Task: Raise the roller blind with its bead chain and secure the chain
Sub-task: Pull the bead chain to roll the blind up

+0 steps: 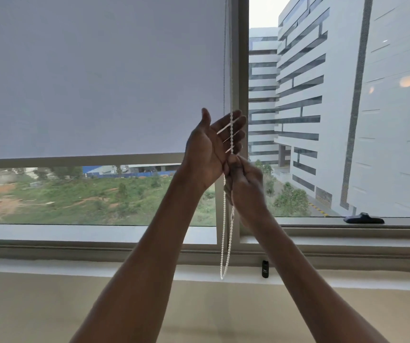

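The grey roller blind covers most of the left window pane, its bottom bar partly raised above the sill. The white bead chain hangs beside the window post and loops down to the ledge. My left hand is held up, palm open, fingers spread, with the chain running across the fingers. Just below it my right hand is closed on the chain, pinching it near the left palm.
The vertical window post stands right behind the chain. A small black cylinder sits on the ledge. A dark window handle lies on the right frame. A beige surface spreads below.
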